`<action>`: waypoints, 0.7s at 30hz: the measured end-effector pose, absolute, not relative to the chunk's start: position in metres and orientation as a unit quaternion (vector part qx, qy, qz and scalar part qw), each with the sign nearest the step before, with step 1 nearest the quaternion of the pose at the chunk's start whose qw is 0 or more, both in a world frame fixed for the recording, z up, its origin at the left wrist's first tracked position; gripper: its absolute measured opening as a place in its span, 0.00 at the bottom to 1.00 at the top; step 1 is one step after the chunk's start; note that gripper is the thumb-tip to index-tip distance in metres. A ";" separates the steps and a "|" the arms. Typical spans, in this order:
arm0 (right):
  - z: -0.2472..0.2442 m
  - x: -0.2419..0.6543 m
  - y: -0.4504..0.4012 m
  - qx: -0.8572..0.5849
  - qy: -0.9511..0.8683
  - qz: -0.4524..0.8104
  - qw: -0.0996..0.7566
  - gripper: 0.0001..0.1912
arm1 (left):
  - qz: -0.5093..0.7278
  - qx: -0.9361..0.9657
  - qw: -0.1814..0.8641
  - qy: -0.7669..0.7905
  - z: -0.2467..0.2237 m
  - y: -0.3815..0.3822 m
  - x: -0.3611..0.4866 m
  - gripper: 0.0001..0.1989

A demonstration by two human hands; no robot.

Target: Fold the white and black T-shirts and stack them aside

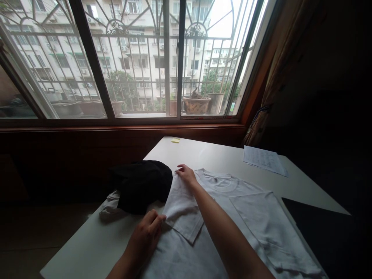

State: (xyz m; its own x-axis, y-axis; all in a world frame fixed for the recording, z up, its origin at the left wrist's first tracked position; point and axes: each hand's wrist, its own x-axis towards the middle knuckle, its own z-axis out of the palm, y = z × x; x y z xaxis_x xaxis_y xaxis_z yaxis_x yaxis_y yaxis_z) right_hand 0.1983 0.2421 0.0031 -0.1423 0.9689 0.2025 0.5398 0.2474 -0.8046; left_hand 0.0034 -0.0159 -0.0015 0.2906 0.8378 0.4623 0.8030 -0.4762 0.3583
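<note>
Running between left fingers [157, 221] and right fingers [183, 170], both closed on it, is one edge of the white T-shirt [250, 221].

You face a window [180, 62], planters [197, 105] outside it, a curtain [260, 118] at its right; yellow paper [175, 140] and printed sheets [264, 159] lie on your table [215, 155].

1 white T-shirt [247, 221] lies lightly creased across the table [209, 153], collar [223, 189] farthest.
</note>
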 end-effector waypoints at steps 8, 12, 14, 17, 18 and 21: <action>0.008 0.192 0.229 -0.553 -0.731 0.212 0.338 0.11 | 0.227 0.815 -0.014 0.533 0.007 -0.019 0.003 0.22; 0.011 0.188 0.217 -0.544 -0.761 0.147 0.323 0.12 | 0.213 0.814 -0.012 0.540 0.010 -0.021 0.002 0.20; 0.013 0.187 0.209 -0.529 -0.780 0.119 0.311 0.15 | 0.215 0.815 -0.013 0.538 0.012 -0.022 0.002 0.16; 0.015 0.186 0.193 -0.510 -0.802 0.081 0.300 0.22 | 0.226 0.814 -0.018 0.534 0.014 -0.022 0.003 0.14; 0.016 0.187 0.187 -0.505 -0.807 0.070 0.297 0.23 | 0.231 0.814 -0.018 0.533 0.015 -0.022 0.003 0.13; 0.014 0.192 0.165 -0.483 -0.827 0.051 0.284 0.26 | 0.244 0.813 -0.018 0.528 0.014 -0.022 0.002 0.13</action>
